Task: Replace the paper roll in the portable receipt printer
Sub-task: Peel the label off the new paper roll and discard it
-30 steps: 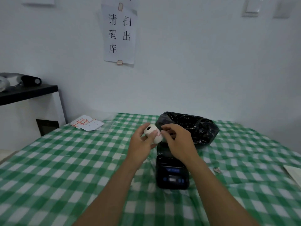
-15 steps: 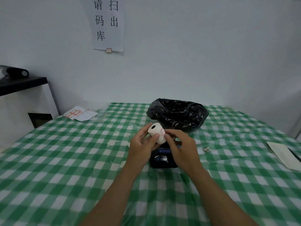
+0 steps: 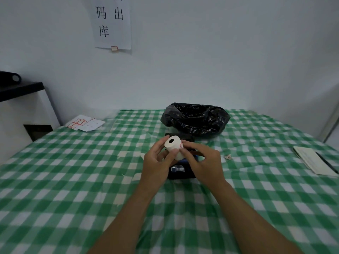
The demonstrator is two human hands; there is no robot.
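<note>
Paper roll [image 3: 174, 147] held above printer [image 3: 180, 170], core hole facing camera, red mark near right end. Left hand [image 3: 156, 162] wraps roll, fingers closed around it. Right hand [image 3: 203, 162] pinches at roll's right end near red mark, fingers nearly closed. Likely step: freeing sealed leading edge. Advice: steady roll with left hand, pick at tape edge with nail, peel slowly to avoid tearing, then drop roll into bay. Printer dark, on green-checked surface [image 3: 73, 180], mostly hidden by hands. Black bag [image 3: 196, 120] just behind. Notepad [image 3: 311, 160] far right.
</note>
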